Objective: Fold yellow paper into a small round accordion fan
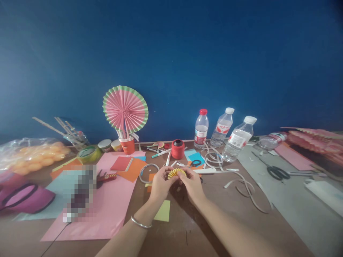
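Between the fingertips of both hands, a small yellow pleated paper fan (176,172) is spread into an arc. My left hand (162,182) pinches its left side, and my right hand (192,181) pinches its right side. The fan's lower part is hidden by my thumbs. Just below my left hand lies a pale yellow-green paper square (162,211) on the brown table. Orange paper pieces (152,177) stick out beside the left fingers. A spool of red thread (177,149) stands right behind the hands, and blue-handled scissors (195,163) lie behind the right one.
Three bottles (201,130) stand by the blue wall. A large pink-and-green paper fan (124,109) rises from an orange cup (127,145). Pink sheets (112,210) cover the left side. Black scissors (277,172) and curled white strips (252,192) lie to the right.
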The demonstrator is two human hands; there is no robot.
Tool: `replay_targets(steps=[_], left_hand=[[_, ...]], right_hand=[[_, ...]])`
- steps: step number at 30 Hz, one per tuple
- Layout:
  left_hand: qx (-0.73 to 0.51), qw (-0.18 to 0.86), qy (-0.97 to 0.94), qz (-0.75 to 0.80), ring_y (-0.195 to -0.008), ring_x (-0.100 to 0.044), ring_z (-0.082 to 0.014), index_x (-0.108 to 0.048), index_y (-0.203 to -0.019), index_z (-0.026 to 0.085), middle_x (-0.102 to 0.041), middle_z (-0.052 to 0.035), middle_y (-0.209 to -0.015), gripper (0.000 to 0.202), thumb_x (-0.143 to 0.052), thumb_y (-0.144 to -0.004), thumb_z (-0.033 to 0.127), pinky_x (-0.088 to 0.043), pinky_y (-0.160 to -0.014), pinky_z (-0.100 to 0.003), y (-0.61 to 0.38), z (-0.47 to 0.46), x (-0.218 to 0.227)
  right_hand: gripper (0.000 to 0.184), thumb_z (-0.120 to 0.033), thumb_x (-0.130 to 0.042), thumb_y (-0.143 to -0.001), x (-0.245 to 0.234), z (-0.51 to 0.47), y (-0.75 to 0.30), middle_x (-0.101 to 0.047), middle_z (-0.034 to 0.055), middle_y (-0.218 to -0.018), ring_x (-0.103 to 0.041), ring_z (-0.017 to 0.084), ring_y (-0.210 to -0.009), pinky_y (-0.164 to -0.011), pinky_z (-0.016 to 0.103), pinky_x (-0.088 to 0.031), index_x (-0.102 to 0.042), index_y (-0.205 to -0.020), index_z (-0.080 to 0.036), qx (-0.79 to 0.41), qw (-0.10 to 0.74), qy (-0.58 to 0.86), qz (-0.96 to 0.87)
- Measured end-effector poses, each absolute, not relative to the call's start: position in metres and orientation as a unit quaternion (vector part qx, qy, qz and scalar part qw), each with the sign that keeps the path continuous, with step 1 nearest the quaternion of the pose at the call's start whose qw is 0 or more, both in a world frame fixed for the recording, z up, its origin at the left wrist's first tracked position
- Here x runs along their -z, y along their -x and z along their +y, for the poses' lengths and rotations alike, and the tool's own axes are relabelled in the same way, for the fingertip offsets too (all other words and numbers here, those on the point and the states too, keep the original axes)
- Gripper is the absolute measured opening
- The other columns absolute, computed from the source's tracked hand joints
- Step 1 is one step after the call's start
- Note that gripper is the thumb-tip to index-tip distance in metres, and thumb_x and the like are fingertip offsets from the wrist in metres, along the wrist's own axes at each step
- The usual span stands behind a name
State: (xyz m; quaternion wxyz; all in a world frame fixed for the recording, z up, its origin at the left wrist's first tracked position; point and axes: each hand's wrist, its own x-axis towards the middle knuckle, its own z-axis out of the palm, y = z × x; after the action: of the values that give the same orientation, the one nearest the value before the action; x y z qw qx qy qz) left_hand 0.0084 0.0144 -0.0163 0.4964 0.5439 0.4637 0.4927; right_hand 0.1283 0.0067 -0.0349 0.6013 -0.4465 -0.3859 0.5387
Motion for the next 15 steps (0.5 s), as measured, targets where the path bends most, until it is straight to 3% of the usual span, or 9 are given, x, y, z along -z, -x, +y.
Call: replay_targets(steps=[9,15], left_hand=[[-0.506,0.463,-0.543,0.484,-0.066,-0.056,-0.0127,-0.056,-0.076,0.016,-0.062,-0.0016,-0.075,0.016,-0.063,-0.064,0.024,-0.044,-0.062,-0.023,-0.010,0.013,0.016],[-0.575,0.435,-0.478,0.502,-0.062,-0.056,-0.0111,-0.052,-0.082,0.017,-0.059,-0.0007,-0.074,0.020,-0.059,-0.068,0.028,-0.044,-0.058,-0.022,0.001,0.020,0.007]], right_hand=[[0.023,-0.037,-0.060,-0.070,0.038,0.009,-0.129,-0.058,0.0002,-0.070,-0.051,0.011,-0.056,-0.052,0.023,-0.042,-0.057,-0.081,-0.016,-0.546,0.640,0.422,-0.337],[0.025,-0.033,-0.056,-0.072,0.031,0.002,-0.129,-0.054,-0.0012,-0.069,-0.050,0.012,-0.058,-0.049,0.021,-0.040,-0.052,-0.092,-0.019,-0.511,0.622,0.446,-0.391]])
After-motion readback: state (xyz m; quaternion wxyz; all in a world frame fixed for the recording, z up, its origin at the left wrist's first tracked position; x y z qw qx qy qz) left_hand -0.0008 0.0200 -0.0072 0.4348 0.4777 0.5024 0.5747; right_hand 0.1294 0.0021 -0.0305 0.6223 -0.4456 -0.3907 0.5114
